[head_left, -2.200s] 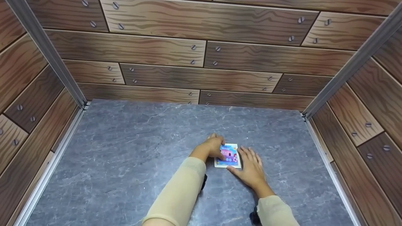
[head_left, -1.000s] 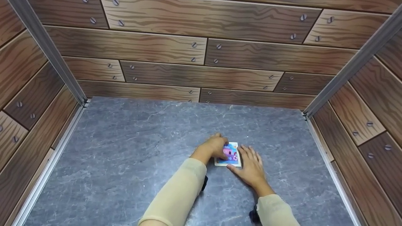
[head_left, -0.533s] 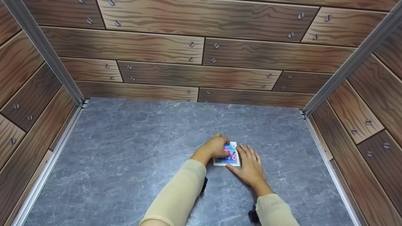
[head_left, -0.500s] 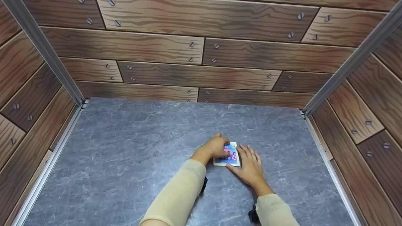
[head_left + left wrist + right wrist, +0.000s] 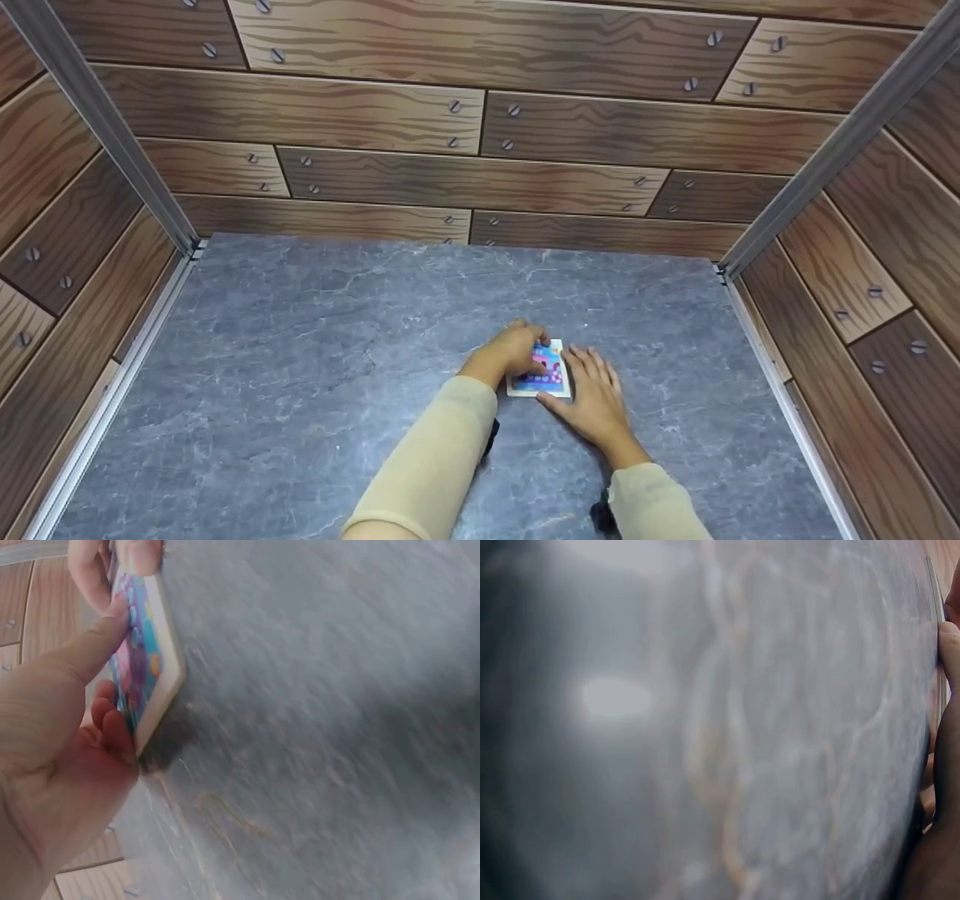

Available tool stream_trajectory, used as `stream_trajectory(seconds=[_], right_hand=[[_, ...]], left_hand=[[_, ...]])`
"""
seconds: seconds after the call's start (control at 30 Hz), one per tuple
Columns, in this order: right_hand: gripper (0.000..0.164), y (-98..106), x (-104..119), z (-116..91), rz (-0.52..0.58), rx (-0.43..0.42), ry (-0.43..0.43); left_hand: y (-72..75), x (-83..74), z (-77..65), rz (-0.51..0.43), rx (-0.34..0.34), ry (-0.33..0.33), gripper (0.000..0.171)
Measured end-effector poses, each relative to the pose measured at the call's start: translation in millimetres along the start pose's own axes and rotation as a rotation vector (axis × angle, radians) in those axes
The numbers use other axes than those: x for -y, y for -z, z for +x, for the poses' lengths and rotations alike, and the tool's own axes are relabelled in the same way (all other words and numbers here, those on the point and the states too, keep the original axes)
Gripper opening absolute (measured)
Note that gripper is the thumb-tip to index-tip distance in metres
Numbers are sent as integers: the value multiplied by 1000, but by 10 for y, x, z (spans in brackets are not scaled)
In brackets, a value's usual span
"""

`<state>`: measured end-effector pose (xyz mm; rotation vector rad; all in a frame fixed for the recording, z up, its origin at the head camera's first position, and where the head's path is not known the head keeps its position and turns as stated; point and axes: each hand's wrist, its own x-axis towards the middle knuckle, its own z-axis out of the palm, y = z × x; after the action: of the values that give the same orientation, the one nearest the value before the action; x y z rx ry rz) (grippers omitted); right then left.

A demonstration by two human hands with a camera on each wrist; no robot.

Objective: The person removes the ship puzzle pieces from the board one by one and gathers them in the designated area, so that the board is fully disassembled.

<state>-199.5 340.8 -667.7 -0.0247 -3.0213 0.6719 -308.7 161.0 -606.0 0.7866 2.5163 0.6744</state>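
grey tabletop (image 5: 780,705) dominates right wrist view; head view shows left hand (image 5: 515,351) gripping picture board (image 5: 555,379), right hand (image 5: 596,397) straight-fingered alongside.

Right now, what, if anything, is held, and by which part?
The picture board, steadied by the right grip at its right and near edges; the left grip touches its printed face.

Bare hands (image 5: 598,401), plain beige sleeves (image 5: 429,459), black wrist pieces (image 5: 601,514).
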Motion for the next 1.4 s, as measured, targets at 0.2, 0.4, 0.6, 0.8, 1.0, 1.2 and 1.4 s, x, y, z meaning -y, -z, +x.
stream_trajectory(seconds=[0.2, 0.4, 0.6, 0.8, 1.0, 1.2, 1.4], right_hand=[[99, -3, 9, -1, -1, 5, -9], [100, 1, 15, -11, 3, 20, -15], [95, 29, -11, -9, 24, -4, 8], [88, 58, -33, -12, 41, -17, 30], [87, 42, -31, -24, 32, -24, 29], [87, 37, -13, -21, 29, -14, 22], [87, 29, 1, -10, 27, -7, 18]], left_hand=[[51, -65, 4, 29, 56, 25, 51], [74, -86, 0, 59, 97, 28, 55], [68, -52, 8, 33, 50, 7, 54], [25, -5, 45, 45, -20, -21, 50], [4, 3, 26, 42, -37, -32, 51], [8, -7, -3, 1, -14, -1, 50], [14, -11, 2, -35, 11, 44, 47]])
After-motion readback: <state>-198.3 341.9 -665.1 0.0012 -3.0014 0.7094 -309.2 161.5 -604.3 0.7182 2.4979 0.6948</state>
